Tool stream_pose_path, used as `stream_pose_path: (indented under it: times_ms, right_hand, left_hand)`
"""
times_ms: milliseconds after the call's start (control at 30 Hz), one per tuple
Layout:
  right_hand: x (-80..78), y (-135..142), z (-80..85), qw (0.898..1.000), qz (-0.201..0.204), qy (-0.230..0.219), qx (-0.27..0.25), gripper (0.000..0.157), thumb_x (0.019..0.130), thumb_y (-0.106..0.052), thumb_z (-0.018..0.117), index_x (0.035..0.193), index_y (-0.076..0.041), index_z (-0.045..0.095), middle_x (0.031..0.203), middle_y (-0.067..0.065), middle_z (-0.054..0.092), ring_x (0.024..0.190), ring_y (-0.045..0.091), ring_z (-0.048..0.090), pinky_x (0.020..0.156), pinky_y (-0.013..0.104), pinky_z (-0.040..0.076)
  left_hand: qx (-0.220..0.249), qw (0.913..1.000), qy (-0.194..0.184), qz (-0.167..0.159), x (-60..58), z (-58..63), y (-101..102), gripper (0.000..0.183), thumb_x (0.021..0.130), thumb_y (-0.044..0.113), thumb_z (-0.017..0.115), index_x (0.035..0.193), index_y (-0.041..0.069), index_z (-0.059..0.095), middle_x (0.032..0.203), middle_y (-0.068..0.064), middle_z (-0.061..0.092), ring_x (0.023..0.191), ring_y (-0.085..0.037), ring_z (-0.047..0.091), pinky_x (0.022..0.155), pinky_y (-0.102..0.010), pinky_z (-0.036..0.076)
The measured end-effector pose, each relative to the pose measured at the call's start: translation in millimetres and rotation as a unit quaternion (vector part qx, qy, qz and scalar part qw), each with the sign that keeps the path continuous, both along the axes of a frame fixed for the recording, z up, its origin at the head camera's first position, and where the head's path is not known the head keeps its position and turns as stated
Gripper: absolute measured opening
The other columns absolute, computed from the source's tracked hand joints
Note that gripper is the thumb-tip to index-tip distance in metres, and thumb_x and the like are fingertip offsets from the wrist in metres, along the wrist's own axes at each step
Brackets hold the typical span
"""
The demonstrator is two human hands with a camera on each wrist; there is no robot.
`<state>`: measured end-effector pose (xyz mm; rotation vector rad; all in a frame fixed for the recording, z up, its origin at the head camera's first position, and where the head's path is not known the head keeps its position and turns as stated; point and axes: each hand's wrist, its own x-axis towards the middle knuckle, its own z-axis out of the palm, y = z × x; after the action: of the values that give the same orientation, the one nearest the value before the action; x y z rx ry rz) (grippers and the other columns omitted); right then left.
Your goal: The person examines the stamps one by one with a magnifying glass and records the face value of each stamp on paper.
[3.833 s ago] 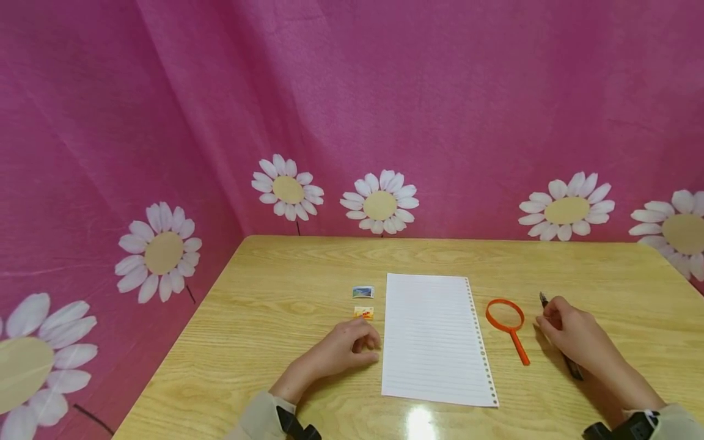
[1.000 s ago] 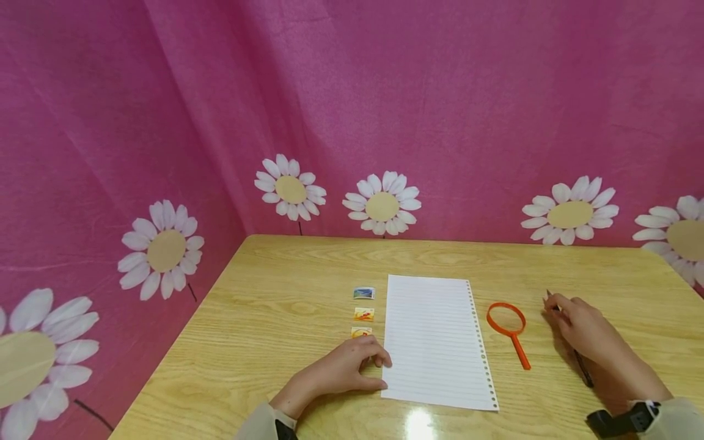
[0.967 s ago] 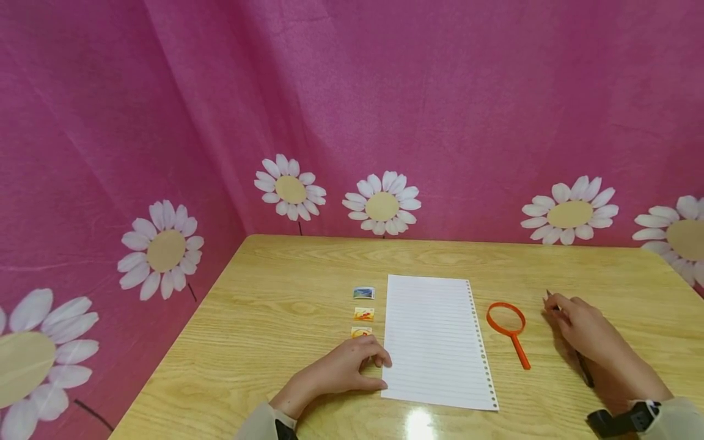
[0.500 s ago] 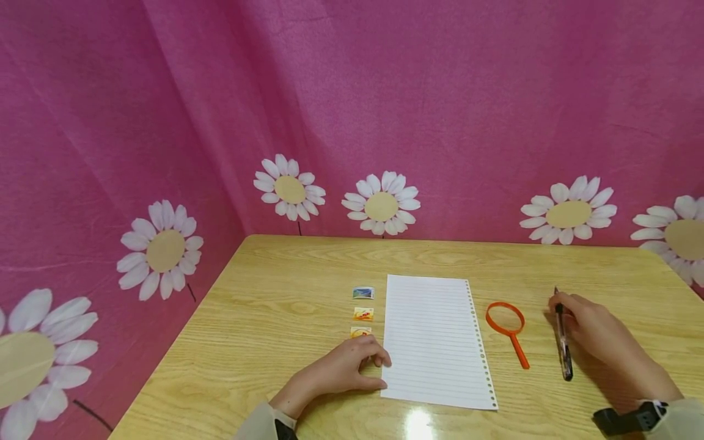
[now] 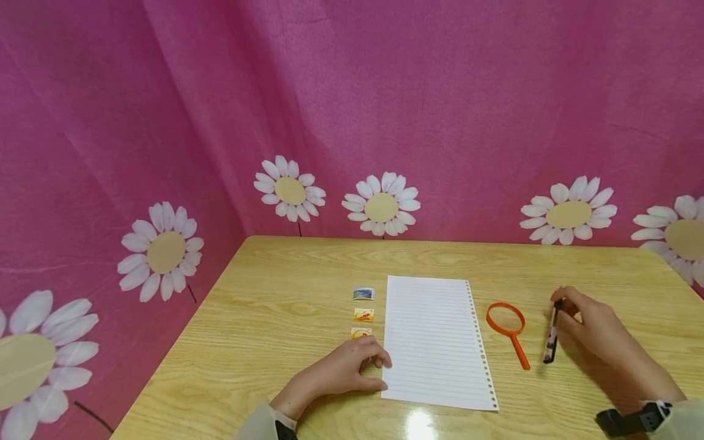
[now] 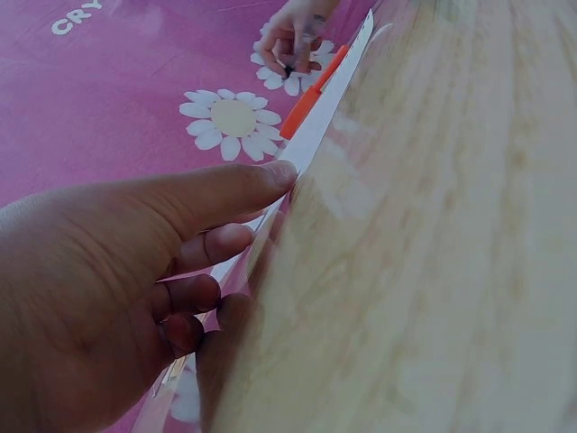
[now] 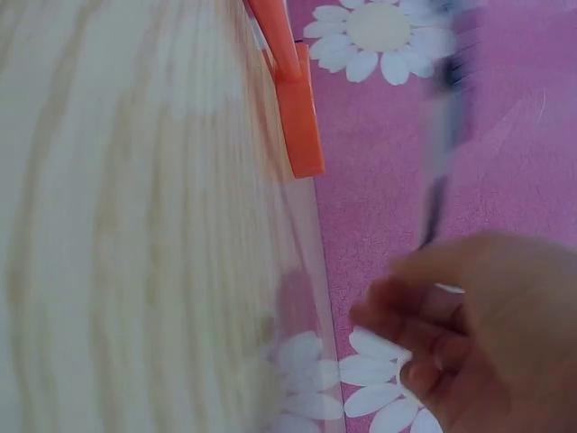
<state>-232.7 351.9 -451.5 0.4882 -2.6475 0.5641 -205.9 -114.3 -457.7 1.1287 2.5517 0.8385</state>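
In the head view my right hand (image 5: 596, 327) pinches a pen (image 5: 550, 342) between thumb and fingers, right of the magnifying glass (image 5: 507, 321). The pen, clear-barrelled with black ends, shows blurred in the right wrist view (image 7: 440, 135). My left hand (image 5: 343, 366) rests at the left edge of a lined, hole-punched sheet of paper (image 5: 434, 342), fingers loosely bent and thumb tip at the edge. Just beyond its knuckles lies a yellow stamp-like picture (image 5: 361, 332), partly covered by the hand. Another yellow one (image 5: 363, 315) and a blue one (image 5: 363, 294) lie farther back.
The magnifying glass, orange-rimmed, lies flat on the wooden table (image 5: 264, 305) between the paper and my right hand. A pink curtain (image 5: 440, 110) with white daisies hangs behind the table and along its left side.
My left hand has come nearer from the stamp-like pictures to the paper's edge, uncovering the nearest one, then stayed still. My right hand has turned the pen, its near end swinging left.
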Motion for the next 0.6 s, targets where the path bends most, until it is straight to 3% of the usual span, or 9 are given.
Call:
stream_pose_path:
  times_ms: [100,200,267,400,600]
  right_hand:
    - [2.2,-4.1,2.4,0.995,0.007,-0.039,-0.091,0.025,0.089,0.007,0.062,0.111,-0.002,0.052,0.079,-0.015,0.061,0.068,-0.01,0.05,0.054,0.019,0.041]
    - [4.0,-7.1,3.9,0.982,0.031,-0.061,-0.177,0.019,0.096,0.003,0.055,0.112,0.002,0.047,0.084,-0.024,0.06,0.07,-0.008,0.057,0.057,0.014,0.045]
    - [2.7,-8.6,3.6,0.973,0.064,-0.055,-0.215,0.016,0.096,0.005,0.052,0.111,0.005,0.045,0.082,-0.02,0.062,0.069,-0.004,0.06,0.059,0.014,0.046]
    - [-0.3,-8.8,1.8,0.96,0.098,-0.051,-0.259,0.009,0.098,0.007,0.047,0.106,0.004,0.045,0.074,-0.009,0.062,0.064,0.006,0.059,0.058,0.019,0.046]
    - [0.5,-7.4,2.2,0.964,0.038,-0.069,-0.253,0.003,0.101,-0.005,0.05,0.103,-0.004,0.051,0.073,-0.01,0.06,0.063,0.006,0.056,0.055,0.02,0.043]
  left_hand:
    - [0.0,1.0,-0.001,-0.001,-0.5,0.0,-0.5,0.025,0.087,0.032,0.074,0.108,0.021,0.067,0.098,0.007,0.059,0.091,0.002,0.051,0.088,-0.016,0.044]
    - [0.001,1.0,0.004,-0.003,-0.5,-0.9,-0.6,0.025,0.087,0.032,0.074,0.108,0.021,0.066,0.099,0.007,0.059,0.092,0.002,0.051,0.088,-0.016,0.045]
    - [0.002,1.0,0.004,-0.003,-0.6,-1.5,-0.5,0.025,0.087,0.031,0.074,0.108,0.021,0.066,0.099,0.007,0.059,0.092,0.002,0.051,0.088,-0.016,0.045]
    - [0.003,1.0,-0.001,-0.003,-0.4,-1.3,-0.6,0.025,0.087,0.031,0.074,0.108,0.021,0.066,0.1,0.007,0.059,0.092,0.002,0.051,0.089,-0.016,0.045]
    - [0.0,1.0,-0.002,0.0,-0.5,-0.7,-0.2,0.025,0.087,0.031,0.075,0.107,0.021,0.066,0.099,0.007,0.059,0.091,0.002,0.05,0.088,-0.016,0.044]
